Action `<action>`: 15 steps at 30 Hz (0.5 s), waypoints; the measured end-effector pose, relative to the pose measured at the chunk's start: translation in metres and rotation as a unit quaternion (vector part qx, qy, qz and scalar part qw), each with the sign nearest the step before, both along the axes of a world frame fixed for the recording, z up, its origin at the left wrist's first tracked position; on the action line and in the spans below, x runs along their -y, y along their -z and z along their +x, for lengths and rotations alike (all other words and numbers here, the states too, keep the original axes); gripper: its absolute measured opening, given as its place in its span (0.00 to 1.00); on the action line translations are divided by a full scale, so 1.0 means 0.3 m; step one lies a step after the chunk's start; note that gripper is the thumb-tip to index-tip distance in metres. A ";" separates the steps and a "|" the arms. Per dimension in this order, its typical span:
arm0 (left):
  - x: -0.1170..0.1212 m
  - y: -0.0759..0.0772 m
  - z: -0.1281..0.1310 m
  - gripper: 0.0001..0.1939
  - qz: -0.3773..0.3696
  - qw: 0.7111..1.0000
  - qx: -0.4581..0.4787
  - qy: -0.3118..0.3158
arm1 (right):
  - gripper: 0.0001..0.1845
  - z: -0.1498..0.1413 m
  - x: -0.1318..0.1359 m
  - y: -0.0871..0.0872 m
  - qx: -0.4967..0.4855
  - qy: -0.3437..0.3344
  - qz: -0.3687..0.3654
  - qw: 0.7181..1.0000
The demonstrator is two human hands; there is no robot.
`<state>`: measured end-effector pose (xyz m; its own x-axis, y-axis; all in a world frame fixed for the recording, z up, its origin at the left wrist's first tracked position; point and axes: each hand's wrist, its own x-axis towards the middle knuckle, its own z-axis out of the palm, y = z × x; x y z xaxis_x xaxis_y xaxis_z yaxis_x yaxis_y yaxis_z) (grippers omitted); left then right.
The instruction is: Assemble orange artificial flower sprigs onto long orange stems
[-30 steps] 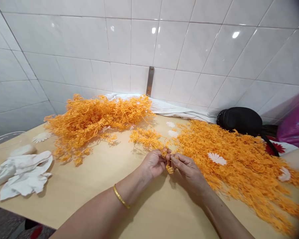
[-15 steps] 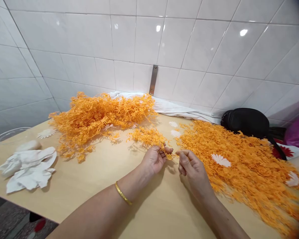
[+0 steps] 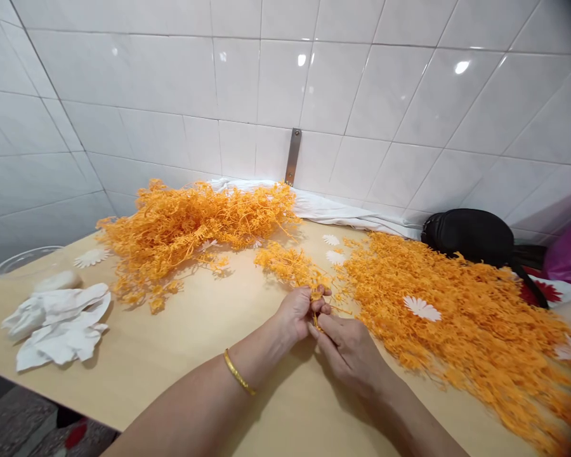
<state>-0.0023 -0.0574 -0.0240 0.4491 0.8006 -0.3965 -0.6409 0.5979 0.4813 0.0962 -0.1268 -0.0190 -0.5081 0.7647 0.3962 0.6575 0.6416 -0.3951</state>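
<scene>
My left hand (image 3: pixel 301 311), with a gold bangle (image 3: pixel 238 373) on the wrist, is closed around the stem end of an orange artificial plant sprig (image 3: pixel 288 263). The sprig's branching head lies on the table beyond my fingers. My right hand (image 3: pixel 346 346) meets the left and pinches the thin stem end just below its fingers. A large pile of orange sprigs (image 3: pixel 204 212) is heaped at the back left. Another wide, flatter pile of orange pieces (image 3: pixel 438 285) spreads over the right side, close to my right hand.
White flower-shaped pieces (image 3: pixel 422 308) lie on the right pile and on the table (image 3: pixel 209 355). Crumpled white tissues (image 3: pixel 59 324) and a clear round container (image 3: pixel 26 257) sit at the left. A black bag (image 3: pixel 469 235) stands at the back right, beside the tiled wall.
My right hand has moved left and slightly down, from beside the left hand to the stem just below it. My left hand still holds the sprig.
</scene>
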 end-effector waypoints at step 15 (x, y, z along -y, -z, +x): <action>0.009 0.001 -0.014 0.04 0.087 0.994 -0.067 0.009 | 0.18 0.089 -0.056 -0.009 -0.293 0.250 -0.115 0.916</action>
<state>-0.0065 -0.0601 -0.0243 0.4162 0.8551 -0.3091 -0.5545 0.5081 0.6590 0.1230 -0.1099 -0.0162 0.1768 0.9411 0.2883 0.4780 0.1740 -0.8609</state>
